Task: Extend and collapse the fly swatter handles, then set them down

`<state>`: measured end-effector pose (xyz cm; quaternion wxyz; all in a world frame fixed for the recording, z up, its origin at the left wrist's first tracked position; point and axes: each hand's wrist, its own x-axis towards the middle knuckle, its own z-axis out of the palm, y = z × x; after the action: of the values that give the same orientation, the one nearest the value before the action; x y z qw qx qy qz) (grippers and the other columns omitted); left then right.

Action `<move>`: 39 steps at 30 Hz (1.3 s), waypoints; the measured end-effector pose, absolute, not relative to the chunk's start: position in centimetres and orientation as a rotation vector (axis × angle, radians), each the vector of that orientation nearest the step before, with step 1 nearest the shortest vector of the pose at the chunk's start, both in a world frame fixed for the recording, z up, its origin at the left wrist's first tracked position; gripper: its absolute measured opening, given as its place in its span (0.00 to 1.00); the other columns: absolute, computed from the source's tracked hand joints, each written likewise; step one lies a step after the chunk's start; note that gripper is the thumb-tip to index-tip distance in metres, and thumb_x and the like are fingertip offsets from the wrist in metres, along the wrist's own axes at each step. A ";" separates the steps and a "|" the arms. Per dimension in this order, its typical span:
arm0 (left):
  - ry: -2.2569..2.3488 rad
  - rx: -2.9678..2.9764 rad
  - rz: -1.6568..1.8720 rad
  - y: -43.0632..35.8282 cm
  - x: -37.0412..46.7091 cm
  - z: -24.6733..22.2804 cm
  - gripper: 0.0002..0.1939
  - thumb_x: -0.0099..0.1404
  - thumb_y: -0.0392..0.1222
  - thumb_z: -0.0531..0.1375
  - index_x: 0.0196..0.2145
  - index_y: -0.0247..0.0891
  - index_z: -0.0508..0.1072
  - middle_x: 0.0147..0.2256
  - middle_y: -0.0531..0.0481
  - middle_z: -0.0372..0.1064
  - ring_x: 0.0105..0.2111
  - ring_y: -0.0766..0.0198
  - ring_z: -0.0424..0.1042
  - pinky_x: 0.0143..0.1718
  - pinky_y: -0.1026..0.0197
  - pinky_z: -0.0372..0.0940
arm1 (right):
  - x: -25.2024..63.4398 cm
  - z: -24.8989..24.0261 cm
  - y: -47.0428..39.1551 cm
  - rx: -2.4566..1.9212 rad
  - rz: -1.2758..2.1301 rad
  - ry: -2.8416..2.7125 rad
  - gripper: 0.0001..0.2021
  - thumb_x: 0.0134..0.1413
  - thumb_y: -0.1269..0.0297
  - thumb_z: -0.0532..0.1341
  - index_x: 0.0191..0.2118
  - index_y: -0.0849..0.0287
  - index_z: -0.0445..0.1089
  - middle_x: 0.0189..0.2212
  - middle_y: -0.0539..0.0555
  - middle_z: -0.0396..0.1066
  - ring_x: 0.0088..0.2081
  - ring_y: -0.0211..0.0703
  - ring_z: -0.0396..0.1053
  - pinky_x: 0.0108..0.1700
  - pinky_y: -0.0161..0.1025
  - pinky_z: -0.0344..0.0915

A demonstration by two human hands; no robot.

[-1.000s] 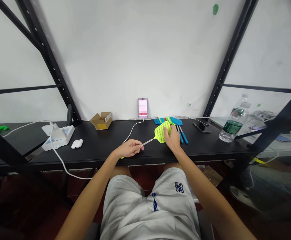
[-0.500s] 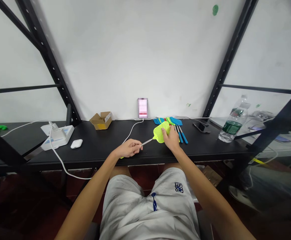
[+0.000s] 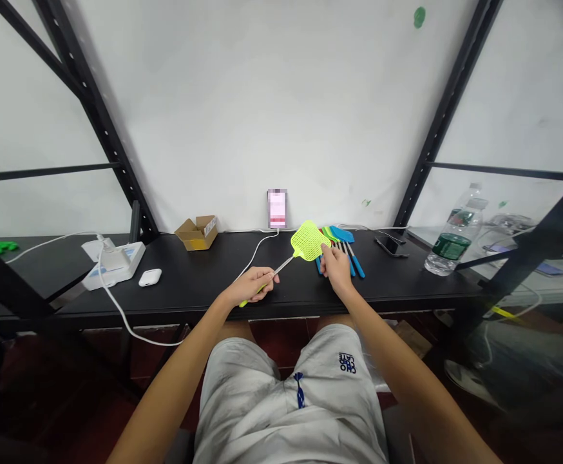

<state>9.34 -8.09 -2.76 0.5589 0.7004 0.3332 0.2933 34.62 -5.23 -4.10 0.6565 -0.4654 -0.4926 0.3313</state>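
A yellow-green fly swatter [image 3: 310, 241] with a perforated head and a metal shaft is held over the black table. My left hand [image 3: 253, 285] is wrapped round its handle, whose yellow-green end sticks out below the fist. At the lower right edge of the head, my right hand [image 3: 337, 267] pinches the rim between thumb and fingers. Behind and to the right lie several more fly swatters [image 3: 342, 234] with blue, green and red heads and blue handles, partly hidden by the held one and by my right hand.
On the table [image 3: 204, 283] stand an open cardboard box [image 3: 197, 233] and a phone [image 3: 277, 209] leaning on the wall. To the left are a white earbud case [image 3: 150, 277] and a power strip [image 3: 117, 264] with cables. A dark phone [image 3: 391, 245] and water bottles [image 3: 450, 241] are at right.
The swatter's head has tilted up and turned its face more toward me. My right hand has slid from across the head to its lower right edge. My left hand keeps its hold.
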 end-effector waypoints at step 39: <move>0.731 1.722 0.533 -9.4 10.9 -2.2 0.17 0.66 0.55 0.54 0.33 0.37 0.62 0.21 0.60 0.54 0.11 0.79 0.45 0.09 0.73 0.41 | 37.2 -2.4 -5.0 -0.748 1.063 -1.177 0.21 0.48 0.57 0.67 0.23 0.55 0.52 0.14 0.39 0.42 0.14 0.26 0.39 0.14 0.28 0.38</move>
<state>10.95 -9.44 -2.22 0.5632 0.7315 0.3107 0.2263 37.16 -4.96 -2.41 0.6398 -0.3280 -0.5159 0.4658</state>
